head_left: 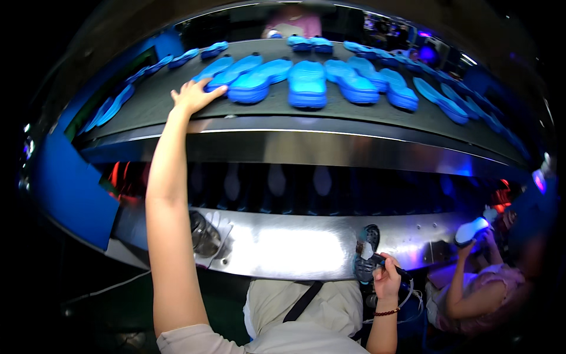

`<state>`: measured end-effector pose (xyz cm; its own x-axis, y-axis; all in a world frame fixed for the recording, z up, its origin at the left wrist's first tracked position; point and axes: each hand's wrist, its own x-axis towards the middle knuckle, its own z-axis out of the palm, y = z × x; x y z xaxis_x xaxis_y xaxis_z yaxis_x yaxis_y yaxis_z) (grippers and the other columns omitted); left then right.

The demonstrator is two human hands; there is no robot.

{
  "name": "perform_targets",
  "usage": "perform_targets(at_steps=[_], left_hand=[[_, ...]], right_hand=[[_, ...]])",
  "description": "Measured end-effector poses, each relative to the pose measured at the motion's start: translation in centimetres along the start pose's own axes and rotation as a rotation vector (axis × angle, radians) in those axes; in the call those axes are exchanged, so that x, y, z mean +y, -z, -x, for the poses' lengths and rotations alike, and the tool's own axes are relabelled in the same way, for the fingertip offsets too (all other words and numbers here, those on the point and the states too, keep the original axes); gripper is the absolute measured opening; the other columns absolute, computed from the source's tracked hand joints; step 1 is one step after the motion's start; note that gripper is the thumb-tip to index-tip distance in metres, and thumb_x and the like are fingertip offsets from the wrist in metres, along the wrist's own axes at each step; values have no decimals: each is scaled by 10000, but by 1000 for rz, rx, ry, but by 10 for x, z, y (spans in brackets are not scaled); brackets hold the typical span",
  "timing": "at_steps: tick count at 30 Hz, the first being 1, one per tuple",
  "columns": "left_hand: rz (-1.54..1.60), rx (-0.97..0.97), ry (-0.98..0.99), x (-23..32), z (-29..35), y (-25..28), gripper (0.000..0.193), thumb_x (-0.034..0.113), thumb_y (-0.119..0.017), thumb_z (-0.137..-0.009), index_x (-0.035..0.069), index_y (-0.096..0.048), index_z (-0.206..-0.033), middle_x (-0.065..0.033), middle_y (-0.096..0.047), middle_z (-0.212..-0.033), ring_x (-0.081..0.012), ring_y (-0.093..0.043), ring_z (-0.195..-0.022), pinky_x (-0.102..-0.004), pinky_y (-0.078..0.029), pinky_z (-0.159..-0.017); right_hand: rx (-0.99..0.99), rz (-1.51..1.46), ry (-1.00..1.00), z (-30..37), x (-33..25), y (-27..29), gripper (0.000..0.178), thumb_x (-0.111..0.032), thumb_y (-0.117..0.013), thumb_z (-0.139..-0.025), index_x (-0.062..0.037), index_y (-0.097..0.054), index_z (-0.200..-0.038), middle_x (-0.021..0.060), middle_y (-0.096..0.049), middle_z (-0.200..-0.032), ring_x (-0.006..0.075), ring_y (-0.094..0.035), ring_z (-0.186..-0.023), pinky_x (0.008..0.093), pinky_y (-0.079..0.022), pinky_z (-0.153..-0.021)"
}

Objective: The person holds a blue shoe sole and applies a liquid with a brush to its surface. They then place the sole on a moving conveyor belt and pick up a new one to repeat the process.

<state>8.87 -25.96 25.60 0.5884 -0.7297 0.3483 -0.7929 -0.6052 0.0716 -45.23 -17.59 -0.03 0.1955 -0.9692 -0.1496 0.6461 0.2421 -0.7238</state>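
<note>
Left hand [193,95] up on the dark conveyor belt [177,97], fingers spread flat, palm down, gripping nothing; fingertips touch the near end of a blue shoe sole [227,75] lying on the belt. Whether the palm presses the belt or hovers just over it can't be told.

Right hand [386,276] low, below the belt, closed round a dark-handled brush [377,259]. Brush tip rests against a small round dish [367,251] on the shiny metal ledge [295,248] under the belt. Dish contents too dark to make out; brush handle partly hidden by the fingers. Red bead bracelet [386,312] on that wrist.

On the belt right of the left hand: a row of more blue soles [306,84], fanned side by side, some overlapping. Further soles along the belt's far edge, small and bent by the lens toward the rim; count unclear. Between belt and ledge a dark gap with pale sole-shaped reflections, red glow at both ends; what sits inside is hidden.

On the ledge beside the left forearm: a clear jar [203,233] and a white glove [221,223], both partly covered by the arm.

Right of the ledge, another person in pink [471,295] holds up a white-and-blue sole [471,231], cut off by the dark rim. A person in a pink top [293,23] beyond the belt's far edge, blurred. Own body in pale clothing with a dark strap [303,301] at lower edge.
</note>
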Motion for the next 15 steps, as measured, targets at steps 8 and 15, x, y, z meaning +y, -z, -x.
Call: perform_targets(at_steps=[8, 15], left_hand=[[327, 105, -297, 44, -10, -7, 545, 490, -631, -636, 82, -609, -998, -175, -570, -1044, -294, -519, -1014, -396, -385, -870], [258, 4, -325, 119, -1, -6, 459, 288, -610, -598, 142, -591, -1033, -147, -587, -1040, -316, -521, -1026, -487, -353, -879]], right_hand=[[215, 20, -11, 16, -2, 33, 206, -160, -499, -858, -3, -559, -975, 66, -588, -775, 110, -453, -464, 232, -353, -443], [148, -25, -39, 8, -8, 21, 201, -140, -478, -865, 13, -552, -972, 81, -592, -802, 120, -463, -473, 231, -365, -454]])
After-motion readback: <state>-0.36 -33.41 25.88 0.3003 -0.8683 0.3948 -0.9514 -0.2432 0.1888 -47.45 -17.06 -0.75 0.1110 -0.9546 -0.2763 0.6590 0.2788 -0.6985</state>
